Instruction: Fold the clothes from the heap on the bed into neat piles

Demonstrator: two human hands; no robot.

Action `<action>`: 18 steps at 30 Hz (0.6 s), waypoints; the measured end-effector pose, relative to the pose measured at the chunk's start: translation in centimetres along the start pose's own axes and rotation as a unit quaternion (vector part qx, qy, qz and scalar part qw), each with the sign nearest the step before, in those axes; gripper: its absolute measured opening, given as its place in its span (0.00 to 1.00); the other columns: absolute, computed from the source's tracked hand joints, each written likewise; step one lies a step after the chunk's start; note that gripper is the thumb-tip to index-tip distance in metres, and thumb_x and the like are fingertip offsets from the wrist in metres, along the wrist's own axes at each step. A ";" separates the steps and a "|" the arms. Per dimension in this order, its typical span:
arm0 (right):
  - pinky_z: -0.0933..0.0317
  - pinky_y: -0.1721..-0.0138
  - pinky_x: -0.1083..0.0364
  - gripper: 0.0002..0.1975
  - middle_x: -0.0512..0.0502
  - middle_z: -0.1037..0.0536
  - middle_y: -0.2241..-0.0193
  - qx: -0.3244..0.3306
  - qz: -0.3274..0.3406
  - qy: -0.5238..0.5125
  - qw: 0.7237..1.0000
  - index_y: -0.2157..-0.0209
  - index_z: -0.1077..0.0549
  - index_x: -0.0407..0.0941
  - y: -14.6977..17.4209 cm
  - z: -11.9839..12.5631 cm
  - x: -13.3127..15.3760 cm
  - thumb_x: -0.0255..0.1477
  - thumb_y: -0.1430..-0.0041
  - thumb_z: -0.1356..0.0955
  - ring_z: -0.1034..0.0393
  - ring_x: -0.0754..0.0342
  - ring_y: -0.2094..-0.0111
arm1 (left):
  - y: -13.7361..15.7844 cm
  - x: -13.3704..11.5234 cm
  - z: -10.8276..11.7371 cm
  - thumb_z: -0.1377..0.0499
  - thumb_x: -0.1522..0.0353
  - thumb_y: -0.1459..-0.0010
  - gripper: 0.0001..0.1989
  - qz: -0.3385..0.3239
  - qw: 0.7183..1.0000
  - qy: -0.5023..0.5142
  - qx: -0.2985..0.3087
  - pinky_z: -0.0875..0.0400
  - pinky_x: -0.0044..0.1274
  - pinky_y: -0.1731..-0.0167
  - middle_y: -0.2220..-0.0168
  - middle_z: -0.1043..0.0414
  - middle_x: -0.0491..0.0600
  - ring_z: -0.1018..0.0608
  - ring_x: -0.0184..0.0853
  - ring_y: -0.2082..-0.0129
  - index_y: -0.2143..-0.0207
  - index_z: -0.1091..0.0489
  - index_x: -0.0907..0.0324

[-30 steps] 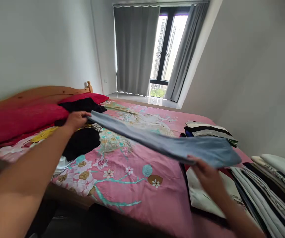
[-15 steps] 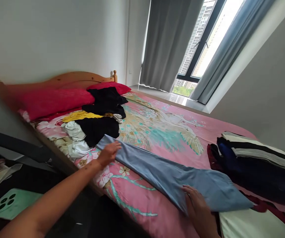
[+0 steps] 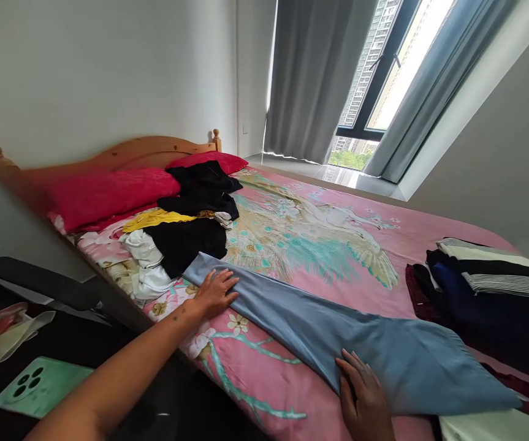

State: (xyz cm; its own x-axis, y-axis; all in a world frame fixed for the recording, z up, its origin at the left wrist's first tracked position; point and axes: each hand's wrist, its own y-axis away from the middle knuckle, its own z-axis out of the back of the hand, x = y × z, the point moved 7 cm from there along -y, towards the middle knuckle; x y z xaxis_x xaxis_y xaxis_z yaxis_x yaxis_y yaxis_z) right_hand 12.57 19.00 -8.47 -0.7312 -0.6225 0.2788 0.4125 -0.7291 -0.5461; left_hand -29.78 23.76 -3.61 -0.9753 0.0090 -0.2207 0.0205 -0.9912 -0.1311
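Observation:
A pair of grey-blue trousers (image 3: 310, 318), folded lengthwise, stretches across the near side of the bed. My left hand (image 3: 216, 294) lies on the narrow leg end with its fingers spread flat. Further right, my right hand (image 3: 363, 392) rests on the near edge of the trousers, fingers extended and a little apart. Beyond the leg end sit a black garment (image 3: 190, 242) and a crumpled white satin garment (image 3: 149, 263). The wide waist end, at the right, overlaps a pale folded cloth (image 3: 485, 425).
A stack of folded clothes (image 3: 498, 300) stands at the right of the pink patterned bedsheet (image 3: 264, 398). Red pillows (image 3: 112, 196), more black clothes and a yellow garment (image 3: 156, 218) lie by the wooden headboard (image 3: 130, 153). A green phone (image 3: 38, 386) is at lower left.
My left hand has flattened, its fingers spreading out over the trouser leg. The right hand stays on the near edge, its fingers showing more fully. The whole view has shifted slightly.

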 end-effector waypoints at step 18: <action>0.42 0.49 0.41 0.15 0.41 0.30 0.49 -0.019 0.025 0.008 0.999 0.52 0.33 0.46 0.3 -0.6 -0.4 0.34 0.38 0.40 0.37 0.43 0.48 | 7.4 7.1 -1.9 0.41 0.74 0.47 0.02 0.487 0.522 0.681 -0.162 0.27 0.24 0.73 0.71 0.28 0.54 0.23 0.34 0.73 0.71 0.33 0.64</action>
State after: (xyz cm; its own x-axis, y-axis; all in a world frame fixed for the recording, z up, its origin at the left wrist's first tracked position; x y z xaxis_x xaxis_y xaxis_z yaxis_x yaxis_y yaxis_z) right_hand 12.66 19.21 -9.18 -0.7186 -0.6532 0.2388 0.4274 -0.6857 -0.5892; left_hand -36.11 16.70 -7.95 0.5889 -0.1739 -0.7893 0.6126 -0.5409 0.5763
